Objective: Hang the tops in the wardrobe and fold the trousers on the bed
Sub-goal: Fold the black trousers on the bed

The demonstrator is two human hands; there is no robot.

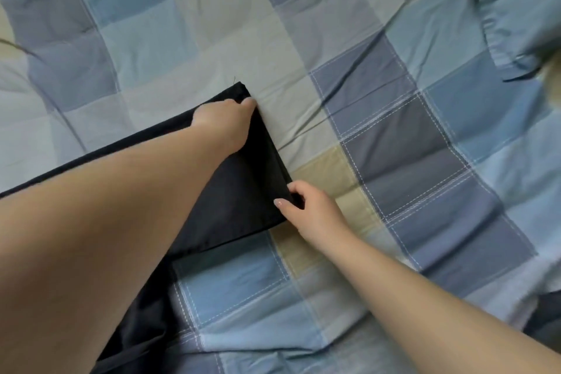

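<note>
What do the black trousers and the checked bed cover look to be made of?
The black trousers look like a thin, smooth woven cloth with a matt finish: they lie flat with crisp edges. The checked bed cover looks like soft cotton, matt, with fine creases and white stitched lines. Neither fibre is certain.

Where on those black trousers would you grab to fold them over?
Probably at the two corners of the short end of the black trousers, coming from the right over the checked bedcover. The left hand and right hand already pinch there; the edge is straight and flat.
</note>
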